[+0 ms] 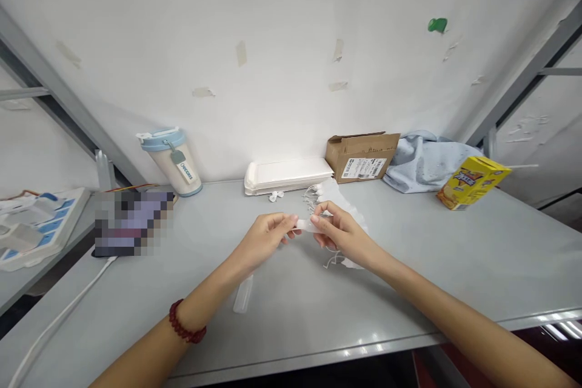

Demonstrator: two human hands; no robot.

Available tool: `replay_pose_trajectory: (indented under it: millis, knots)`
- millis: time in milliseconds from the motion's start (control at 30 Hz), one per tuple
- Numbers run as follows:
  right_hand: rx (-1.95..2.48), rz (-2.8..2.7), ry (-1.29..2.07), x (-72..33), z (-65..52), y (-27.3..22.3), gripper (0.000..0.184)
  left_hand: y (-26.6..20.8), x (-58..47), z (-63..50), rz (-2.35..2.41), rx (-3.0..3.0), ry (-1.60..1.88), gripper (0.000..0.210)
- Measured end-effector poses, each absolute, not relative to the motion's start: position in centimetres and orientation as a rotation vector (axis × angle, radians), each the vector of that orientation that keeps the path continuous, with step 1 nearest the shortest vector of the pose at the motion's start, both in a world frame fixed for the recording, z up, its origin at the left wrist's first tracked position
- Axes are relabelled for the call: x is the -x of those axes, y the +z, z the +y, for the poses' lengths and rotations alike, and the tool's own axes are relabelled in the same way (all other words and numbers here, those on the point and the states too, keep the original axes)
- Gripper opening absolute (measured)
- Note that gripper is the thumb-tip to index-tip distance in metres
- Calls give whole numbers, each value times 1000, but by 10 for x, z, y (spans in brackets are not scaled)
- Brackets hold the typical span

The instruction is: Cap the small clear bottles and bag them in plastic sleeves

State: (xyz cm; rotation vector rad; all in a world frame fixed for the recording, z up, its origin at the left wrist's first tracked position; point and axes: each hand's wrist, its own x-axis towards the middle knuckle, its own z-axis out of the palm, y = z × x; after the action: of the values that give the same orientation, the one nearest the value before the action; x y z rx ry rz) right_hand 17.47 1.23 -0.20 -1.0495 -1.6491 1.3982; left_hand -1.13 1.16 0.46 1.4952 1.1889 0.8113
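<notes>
Grey table [464, 248], pinched strip [305, 226], carton [473, 183] with straw [524, 166]

Tumbler [173, 163] left of hands [270, 231] [340, 233], cardboard box [364, 154] behind, drink carton [473, 182] right, on table [454, 248]

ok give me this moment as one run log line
left hand: pinching small white piece | right hand: pinching its other end | near right hand: white sheet | on table: translucent plastic piece

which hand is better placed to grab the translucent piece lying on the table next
Probably the left hand: the translucent piece lies by that forearm, farther from the right hand. Both hands hold a white strip, though.
</notes>
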Motion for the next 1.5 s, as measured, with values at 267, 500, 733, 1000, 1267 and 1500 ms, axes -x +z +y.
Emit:
replay_pose_trajectory:
  millis: [267,500,733,1000,1267,1500]
  knots:
    - [1017,-2081,644,-179,10,-12,20,3,11,9,1036,-1373,708,34]
    - [1001,-1954,723,-173,6,-14,17,4,10,5,941,-1385,702,37]
    - [1078,-1437,1460,-170,10,-3,39,6,0,1,1054,-1662,819,33]
    - [1065,-1809,1148,-180,10,4,25,3,-1,1,1055,-1367,793,42]
    - [989,-2072,712,-183,11,3,22,4,-1,1,1051,-1321,826,38]
    - [1002,-2041,723,-183,6,5,30,6,1,-4,1033,-1491,857,36]
